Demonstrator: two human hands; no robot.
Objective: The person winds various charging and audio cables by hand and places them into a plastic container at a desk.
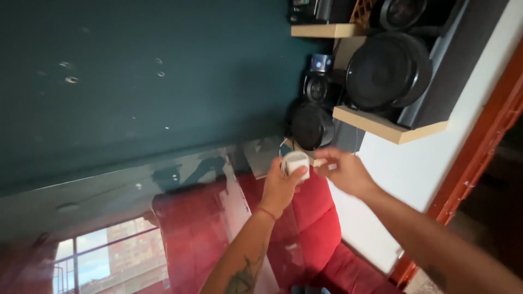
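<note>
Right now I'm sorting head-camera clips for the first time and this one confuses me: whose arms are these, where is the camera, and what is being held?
There is no machine here. The single picture comes from a camera worn on a person's head, tilted, so the room looks skewed. Both arms reaching in from below are that person's own. The left hand grips a small white cylindrical container. The right hand is beside it, fingers close to its top; whether they touch it is hard to tell. Under the arms lies a glossy glass tabletop reflecting a window, with a red cushioned seat beyond. On wooden wall shelves sit black speakers against a dark green wall.
</note>
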